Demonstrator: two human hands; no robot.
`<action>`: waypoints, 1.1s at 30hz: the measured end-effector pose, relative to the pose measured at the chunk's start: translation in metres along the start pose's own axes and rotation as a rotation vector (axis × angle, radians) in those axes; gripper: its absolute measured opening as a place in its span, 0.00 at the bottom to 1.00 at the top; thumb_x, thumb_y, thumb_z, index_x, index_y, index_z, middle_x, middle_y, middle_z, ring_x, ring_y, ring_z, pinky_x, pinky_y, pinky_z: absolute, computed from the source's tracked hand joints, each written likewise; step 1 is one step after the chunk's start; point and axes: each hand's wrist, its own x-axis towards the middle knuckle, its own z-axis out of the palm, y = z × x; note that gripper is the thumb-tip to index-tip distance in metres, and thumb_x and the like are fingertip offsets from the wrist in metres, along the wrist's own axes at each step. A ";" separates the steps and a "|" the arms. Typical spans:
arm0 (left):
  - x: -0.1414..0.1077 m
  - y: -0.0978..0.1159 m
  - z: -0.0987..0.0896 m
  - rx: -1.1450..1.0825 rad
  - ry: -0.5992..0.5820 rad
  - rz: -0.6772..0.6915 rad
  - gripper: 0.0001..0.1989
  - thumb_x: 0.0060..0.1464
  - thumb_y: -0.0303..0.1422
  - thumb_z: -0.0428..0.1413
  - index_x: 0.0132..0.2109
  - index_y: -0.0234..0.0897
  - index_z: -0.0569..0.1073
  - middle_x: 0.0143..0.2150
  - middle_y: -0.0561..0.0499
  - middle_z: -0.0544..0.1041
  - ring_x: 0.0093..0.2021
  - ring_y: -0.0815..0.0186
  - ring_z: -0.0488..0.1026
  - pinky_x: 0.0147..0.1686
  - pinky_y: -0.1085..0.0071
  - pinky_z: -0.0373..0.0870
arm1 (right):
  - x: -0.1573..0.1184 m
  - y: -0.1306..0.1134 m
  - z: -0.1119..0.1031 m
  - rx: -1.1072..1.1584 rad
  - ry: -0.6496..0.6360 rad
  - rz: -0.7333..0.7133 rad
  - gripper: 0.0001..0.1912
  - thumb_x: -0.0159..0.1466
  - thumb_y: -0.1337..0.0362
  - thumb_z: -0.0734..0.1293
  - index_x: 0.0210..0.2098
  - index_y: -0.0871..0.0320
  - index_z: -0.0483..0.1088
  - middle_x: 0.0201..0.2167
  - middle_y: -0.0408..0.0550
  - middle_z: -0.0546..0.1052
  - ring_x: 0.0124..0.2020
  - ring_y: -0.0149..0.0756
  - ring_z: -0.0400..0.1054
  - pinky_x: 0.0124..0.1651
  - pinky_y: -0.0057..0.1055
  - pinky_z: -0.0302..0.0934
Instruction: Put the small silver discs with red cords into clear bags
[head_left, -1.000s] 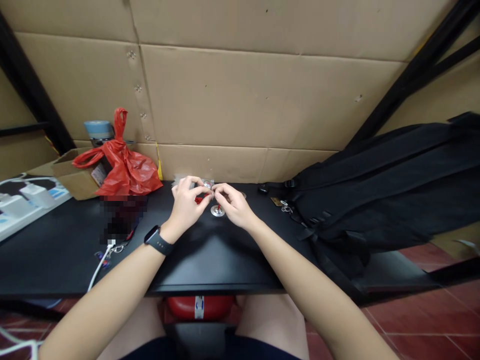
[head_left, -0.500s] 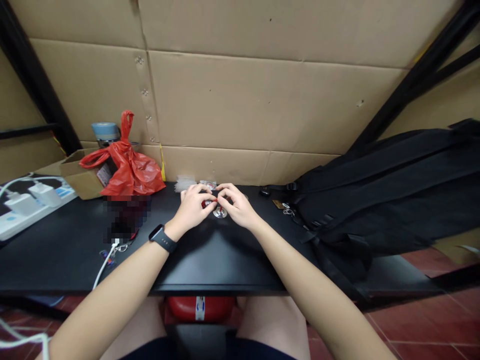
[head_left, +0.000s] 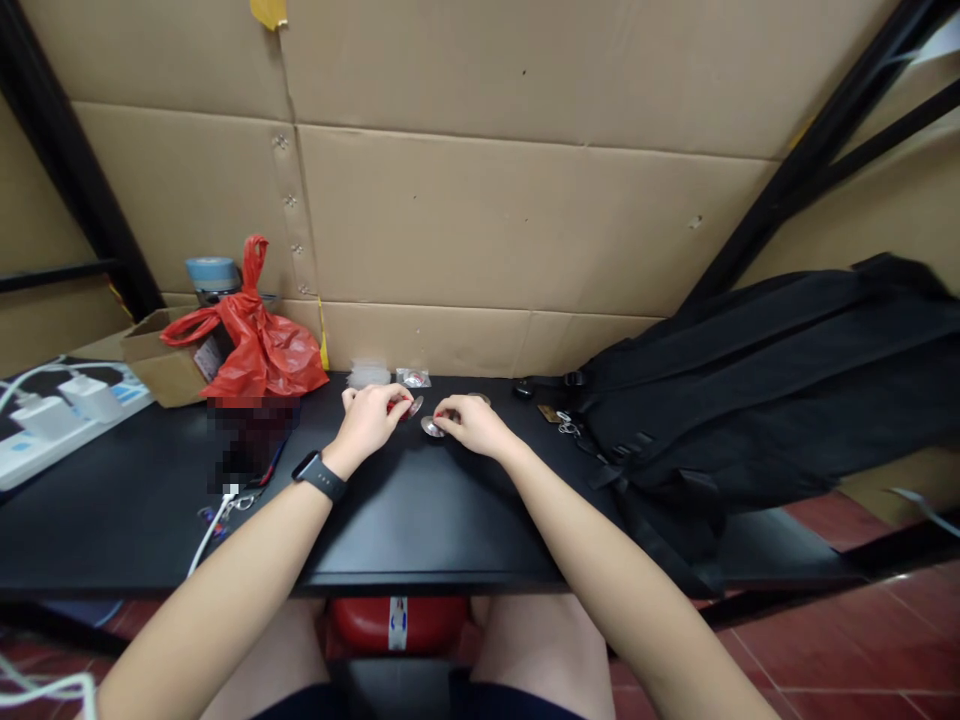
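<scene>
Hands pinch discs (small).

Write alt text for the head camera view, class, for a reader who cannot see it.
Two bare hands rest on a black table: the left hand pinches a small red and silver piece, the right hand touches a silver disc. A red plastic bag lies left, a black backpack right.

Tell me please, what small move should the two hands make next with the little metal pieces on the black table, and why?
Probably bring the hands together again. The left hand pinches a small round silver metal disc with a red part, raised and tilted off the black table. The right hand presses fingertips on a second small silver disc lying flat. The two discs sit close but apart, so closing that gap seems the natural step.
</scene>
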 end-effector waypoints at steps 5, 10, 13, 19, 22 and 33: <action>0.000 0.006 -0.002 -0.108 -0.015 -0.101 0.07 0.60 0.36 0.54 0.38 0.43 0.77 0.37 0.54 0.83 0.40 0.61 0.78 0.46 0.63 0.61 | 0.002 -0.012 -0.001 0.374 0.136 0.104 0.08 0.62 0.58 0.67 0.33 0.57 0.71 0.27 0.45 0.79 0.28 0.37 0.76 0.34 0.31 0.67; 0.000 0.002 0.006 -0.345 -0.037 -0.085 0.07 0.59 0.37 0.54 0.37 0.42 0.75 0.37 0.54 0.83 0.41 0.63 0.79 0.48 0.67 0.67 | 0.002 -0.016 0.006 0.583 0.162 0.085 0.14 0.62 0.52 0.68 0.36 0.57 0.68 0.35 0.48 0.79 0.31 0.37 0.78 0.36 0.32 0.71; 0.000 -0.002 0.011 -0.437 -0.054 -0.060 0.07 0.59 0.38 0.54 0.38 0.41 0.74 0.38 0.54 0.82 0.41 0.64 0.80 0.48 0.68 0.69 | 0.001 -0.018 0.008 0.633 0.136 0.093 0.15 0.62 0.52 0.68 0.37 0.57 0.68 0.42 0.50 0.78 0.33 0.37 0.79 0.35 0.31 0.72; 0.000 -0.004 0.013 -0.386 -0.063 -0.057 0.07 0.58 0.37 0.55 0.37 0.42 0.75 0.37 0.55 0.82 0.39 0.64 0.80 0.46 0.69 0.71 | 0.000 -0.020 0.008 0.782 0.078 0.117 0.16 0.60 0.53 0.71 0.42 0.56 0.69 0.47 0.51 0.78 0.32 0.35 0.79 0.32 0.29 0.73; 0.000 -0.003 0.012 -0.341 -0.064 -0.063 0.06 0.57 0.37 0.56 0.37 0.42 0.76 0.37 0.55 0.82 0.39 0.64 0.79 0.44 0.69 0.70 | -0.001 -0.020 0.006 0.829 0.029 0.159 0.21 0.59 0.55 0.72 0.51 0.54 0.72 0.43 0.50 0.80 0.32 0.35 0.79 0.33 0.30 0.74; 0.000 0.000 0.011 -0.254 -0.090 -0.036 0.06 0.57 0.36 0.55 0.38 0.43 0.76 0.37 0.54 0.82 0.40 0.63 0.79 0.45 0.67 0.69 | -0.003 -0.020 0.003 0.713 -0.007 0.146 0.30 0.50 0.58 0.78 0.51 0.58 0.74 0.35 0.48 0.81 0.28 0.37 0.77 0.33 0.32 0.73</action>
